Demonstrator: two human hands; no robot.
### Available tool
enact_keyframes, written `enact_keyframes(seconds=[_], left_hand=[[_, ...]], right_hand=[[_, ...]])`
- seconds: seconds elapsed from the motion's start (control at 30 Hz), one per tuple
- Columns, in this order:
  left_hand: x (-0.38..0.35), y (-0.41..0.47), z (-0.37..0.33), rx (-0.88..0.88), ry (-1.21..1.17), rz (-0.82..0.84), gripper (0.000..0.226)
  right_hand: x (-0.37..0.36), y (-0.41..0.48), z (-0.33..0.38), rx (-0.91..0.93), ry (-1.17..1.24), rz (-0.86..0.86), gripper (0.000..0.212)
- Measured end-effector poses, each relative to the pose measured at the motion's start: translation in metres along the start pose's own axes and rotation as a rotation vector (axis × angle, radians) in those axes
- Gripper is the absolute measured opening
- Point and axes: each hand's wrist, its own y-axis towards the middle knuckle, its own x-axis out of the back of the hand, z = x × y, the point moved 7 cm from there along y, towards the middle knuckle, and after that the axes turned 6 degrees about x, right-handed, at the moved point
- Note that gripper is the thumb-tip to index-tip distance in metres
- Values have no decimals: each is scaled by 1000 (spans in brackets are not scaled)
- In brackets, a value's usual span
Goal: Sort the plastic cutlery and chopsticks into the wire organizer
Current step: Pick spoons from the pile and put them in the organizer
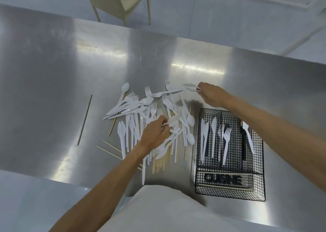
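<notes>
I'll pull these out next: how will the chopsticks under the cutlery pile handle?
Probably stiff and light: the chopsticks are thin, straight sticks. They'd likely slide easily on the polished steel table. Pulling them may drag the plastic cutlery lying across them.

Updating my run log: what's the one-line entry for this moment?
left hand: pinches cutlery handle in pile | right hand: pinches white utensil at pile's far edge | wire organizer: some knives, forks inside | chopsticks: amid pile

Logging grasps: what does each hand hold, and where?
The right hand pinches blurred white plastic cutlery by its handle end; left hand pinches another white plastic piece by one end, type unclear.
</notes>
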Motion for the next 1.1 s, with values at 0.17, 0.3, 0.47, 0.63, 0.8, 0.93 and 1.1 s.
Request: enact_keyframes(seconds=[0.17,0.3,0.47,0.63,0.8,0.93,1.1], left_hand=[[-8,8,-20,-77,169,36,22],[-21,20,-33,-253,406,115,21],[-37,30,-47,-491,602,158,28],[-66,30,-66,-640,717,200,31],[-81,33,-68,-621,793,273,24],[-79,35,-67,-643,788,274,20],[-72,29,-69,-680,738,258,17]], right_hand=[[-1,-15,-3,-10,-44,-64,24],[-10,-6,9,66,-47,-14,16],[-39,14,32,184,-53,111,3],[-55,25,31,190,-14,186,14],[-55,27,18,178,-23,186,15],[-53,25,13,157,-21,172,20],[-45,24,11,142,-9,162,22]])
